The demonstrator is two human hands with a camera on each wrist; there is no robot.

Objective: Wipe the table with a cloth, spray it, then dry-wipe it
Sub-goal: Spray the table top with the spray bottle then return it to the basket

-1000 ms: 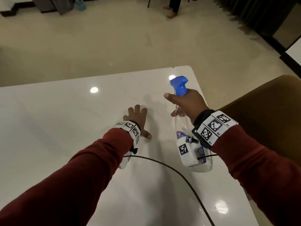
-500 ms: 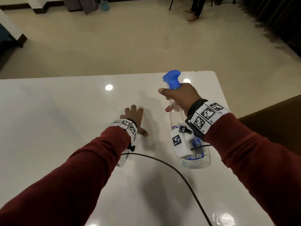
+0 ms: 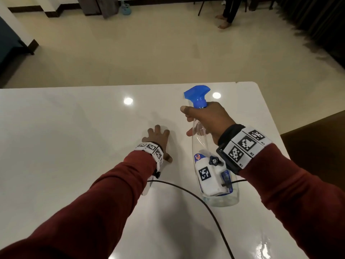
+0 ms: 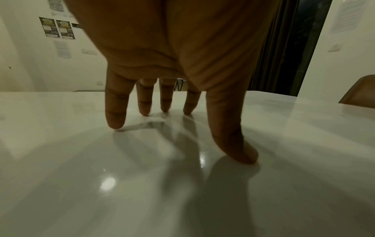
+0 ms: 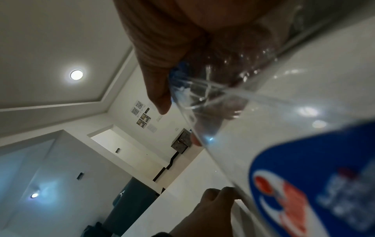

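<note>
A person in dark red sleeves stands at a glossy white table (image 3: pixel 65 139), the right hand (image 3: pixel 207 120) wrapped around the neck of a clear spray bottle (image 3: pixel 203 144), fingers and thumb curled just under its blue trigger head (image 3: pixel 197 94). The bottle is held above the surface, tilted, its nozzle pointing toward 11 o'clock and its base toward 5 o'clock; a blue label shows on its lower body. At 9 o'clock from the bottle, the left hand (image 3: pixel 157 137) rests on the tabletop with fingers (image 4: pixel 115 109) spread and straight, their tips and the thumb touching the surface, holding nothing. The two hands sit near each other but apart. A black cable (image 3: pixel 196 197) curves over the table between the forearms toward 5 o'clock. Ceiling lights glint on the tabletop at 12 o'clock. Another person's bare feet (image 3: pixel 223 22) stand on the pale floor (image 3: pixel 149 53) beyond the table, at 1 o'clock.
</note>
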